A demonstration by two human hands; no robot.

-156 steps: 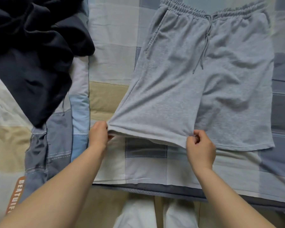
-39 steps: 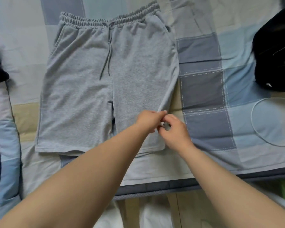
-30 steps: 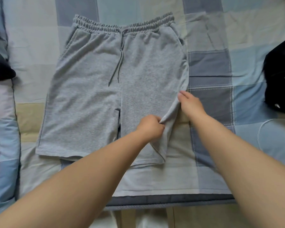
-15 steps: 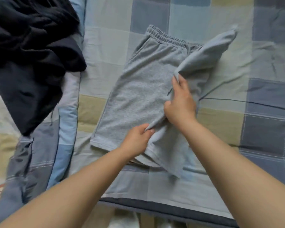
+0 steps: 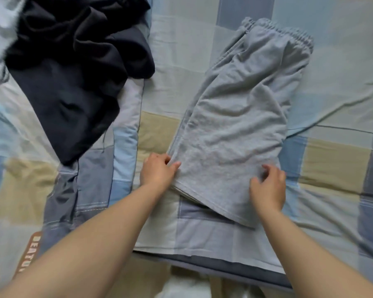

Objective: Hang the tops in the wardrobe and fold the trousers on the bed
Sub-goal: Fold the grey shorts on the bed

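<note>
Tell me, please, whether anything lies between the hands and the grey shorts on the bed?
Nothing visible does. The left hand pinches the grey shorts at their left edge and the right hand rests on the hem. The dark clothes lie well aside.

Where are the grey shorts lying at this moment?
In the head view the grey shorts lie folded lengthwise on the checked bedcover, right of centre, with the dark clothes pile to their left and both hands at their near hem.

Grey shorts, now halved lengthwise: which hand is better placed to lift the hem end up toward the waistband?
Probably the left hand: it pinches the shorts at their hem-side edge. The right hand only hovers over the fabric, fingers loosely curled.
</note>
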